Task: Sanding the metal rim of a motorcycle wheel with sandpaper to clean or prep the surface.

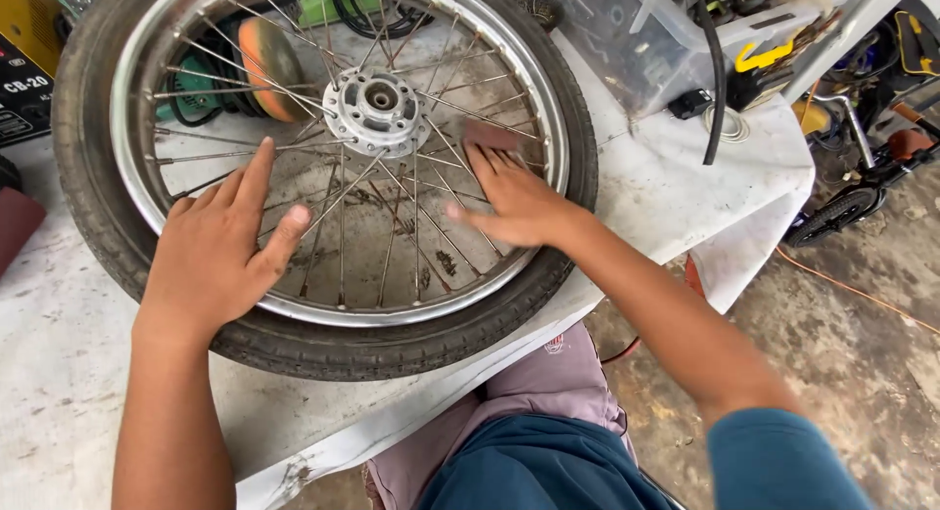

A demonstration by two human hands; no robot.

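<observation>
A spoked motorcycle wheel with a black tyre [323,348] and a shiny metal rim [132,167] lies flat on a white table [59,373]. Its silver hub [377,109] is in the middle. My left hand [220,251] rests flat on the spokes and rim at the near left, fingers spread. My right hand [514,202] presses a small reddish-brown piece of sandpaper [490,135] against the spokes on the right side, fingers laid flat over it.
An orange and green disc tool [264,69] shows through the spokes at the back. A clear plastic bin [636,40] with parts stands at the back right. A yellow machine [24,50] sits at far left. A small bike [862,177] stands on the concrete floor.
</observation>
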